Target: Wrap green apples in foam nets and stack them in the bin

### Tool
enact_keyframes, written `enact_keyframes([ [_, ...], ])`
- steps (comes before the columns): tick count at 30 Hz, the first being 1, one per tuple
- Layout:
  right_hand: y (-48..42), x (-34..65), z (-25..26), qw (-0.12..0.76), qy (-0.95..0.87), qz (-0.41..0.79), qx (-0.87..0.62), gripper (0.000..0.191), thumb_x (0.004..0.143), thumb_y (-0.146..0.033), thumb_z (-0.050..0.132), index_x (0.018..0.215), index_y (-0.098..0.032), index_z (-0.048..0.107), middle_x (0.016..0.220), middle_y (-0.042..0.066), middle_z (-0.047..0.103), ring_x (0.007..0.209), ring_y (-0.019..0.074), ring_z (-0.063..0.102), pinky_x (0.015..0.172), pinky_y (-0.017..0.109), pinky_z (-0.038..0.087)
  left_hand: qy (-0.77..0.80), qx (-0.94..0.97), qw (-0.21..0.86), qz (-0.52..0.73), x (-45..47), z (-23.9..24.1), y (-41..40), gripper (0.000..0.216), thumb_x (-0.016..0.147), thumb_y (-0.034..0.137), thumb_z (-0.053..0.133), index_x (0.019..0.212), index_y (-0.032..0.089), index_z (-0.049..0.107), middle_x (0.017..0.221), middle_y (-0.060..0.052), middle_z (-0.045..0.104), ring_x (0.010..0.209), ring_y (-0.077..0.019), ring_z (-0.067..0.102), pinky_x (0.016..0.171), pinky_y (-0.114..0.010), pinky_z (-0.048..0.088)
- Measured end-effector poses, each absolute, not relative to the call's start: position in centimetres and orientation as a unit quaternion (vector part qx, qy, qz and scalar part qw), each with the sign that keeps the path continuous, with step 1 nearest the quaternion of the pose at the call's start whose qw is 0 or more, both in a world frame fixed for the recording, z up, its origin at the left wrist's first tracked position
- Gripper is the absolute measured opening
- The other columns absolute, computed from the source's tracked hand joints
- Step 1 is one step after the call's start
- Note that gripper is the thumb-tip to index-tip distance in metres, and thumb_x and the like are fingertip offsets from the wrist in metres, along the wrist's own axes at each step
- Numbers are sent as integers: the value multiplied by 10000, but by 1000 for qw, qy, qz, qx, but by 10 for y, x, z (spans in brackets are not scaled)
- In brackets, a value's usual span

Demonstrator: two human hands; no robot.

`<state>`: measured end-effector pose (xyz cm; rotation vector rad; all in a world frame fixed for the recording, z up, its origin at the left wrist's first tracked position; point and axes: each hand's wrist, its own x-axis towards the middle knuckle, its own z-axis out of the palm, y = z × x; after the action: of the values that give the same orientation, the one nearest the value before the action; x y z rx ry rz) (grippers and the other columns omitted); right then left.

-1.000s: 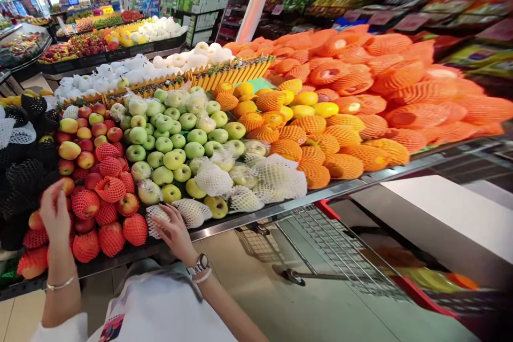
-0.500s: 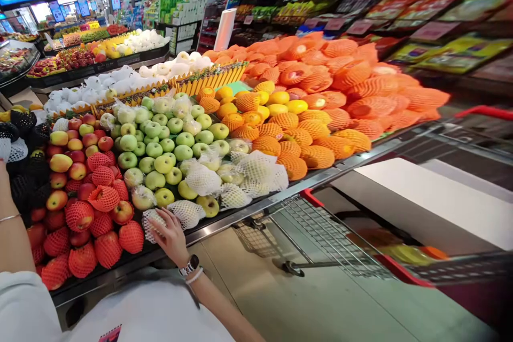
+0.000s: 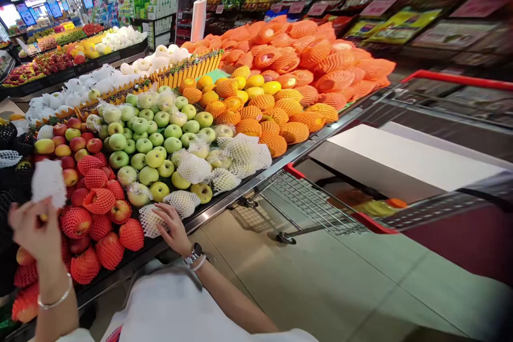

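Observation:
My left hand (image 3: 34,235) is raised in front of the red apples (image 3: 92,208) and pinches a white foam net sleeve (image 3: 48,183), with what looks like a fruit partly hidden behind the fingers. My right hand (image 3: 171,227) lies on a green apple wrapped in white foam net (image 3: 150,220) at the front edge of the display, fingers curved over it. Behind it lie the green apples (image 3: 160,133), some in white nets. A watch and a bracelet sit on the right wrist, a thin bangle on the left.
Oranges in orange nets (image 3: 264,117) fill the display to the right. A red-trimmed wire shopping cart (image 3: 320,203) stands against the display's metal edge (image 3: 256,184) on the right. Black-netted fruit (image 3: 12,144) lies far left. Tiled floor (image 3: 320,288) is below.
My left hand, off to the left edge half a second ago, has come back into view holding a white net sleeve. My right hand stays on the netted apple. The view has swung right.

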<state>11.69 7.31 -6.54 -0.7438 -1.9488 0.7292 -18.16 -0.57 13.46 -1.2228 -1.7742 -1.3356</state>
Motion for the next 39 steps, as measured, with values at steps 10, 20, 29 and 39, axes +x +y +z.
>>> enact_keyframes([
  [10,63,121,-36,526,-683,364,-353,365,996,-281,457,1359,-261,498,1323,115,574,1242,252,542,1067,489,452,-604,-471,-212,-607,-41,31,21,208,810,385,672,798,190,743,845,-54,678,853,-203,648,784,-303,526],
  [20,64,110,2,502,-730,346,-308,679,847,-437,705,1421,-215,417,1392,170,484,1298,301,485,1070,488,432,-591,-405,-352,-602,-30,18,18,484,710,439,801,1102,187,669,1035,-80,705,939,-225,687,841,-324,548],
  [29,72,124,7,509,-645,459,-338,347,826,-204,613,1173,-226,609,896,18,649,889,202,622,898,375,494,-634,-451,-245,-579,-43,2,25,312,710,338,698,988,195,694,974,-64,617,944,-254,631,892,-390,520],
  [39,64,130,-5,495,-578,522,-386,438,739,-151,621,1172,-219,626,755,-30,549,711,161,524,709,298,473,-543,-465,-342,-610,-20,9,26,185,660,228,654,733,240,485,718,25,544,650,-171,566,597,-266,503],
])
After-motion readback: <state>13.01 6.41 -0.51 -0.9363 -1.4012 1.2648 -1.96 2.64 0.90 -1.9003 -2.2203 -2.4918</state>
